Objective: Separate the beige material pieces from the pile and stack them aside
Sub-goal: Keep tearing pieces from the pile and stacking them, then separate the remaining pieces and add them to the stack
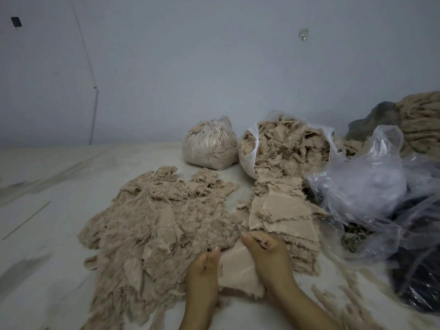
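A wide pile of frayed beige material (154,222) covers the floor in front of me. To its right lies a flatter stack of smoother beige pieces (283,210). Between my hands is one ribbed beige piece (238,272) with a fuzzy lower edge. My left hand (204,267) pinches its left edge between thumb and fingers. Gripping its right side, my right hand (266,253) has its thumb on top and its fingers curled into the material. The underside of the piece is hidden.
An open white bag (250,160) spilling beige scraps lies behind the stack, with a tied clear bag of scraps (209,146) to its left. Crumpled clear plastic (371,186) and dark bags (419,287) crowd the right side. A wall stands close behind.
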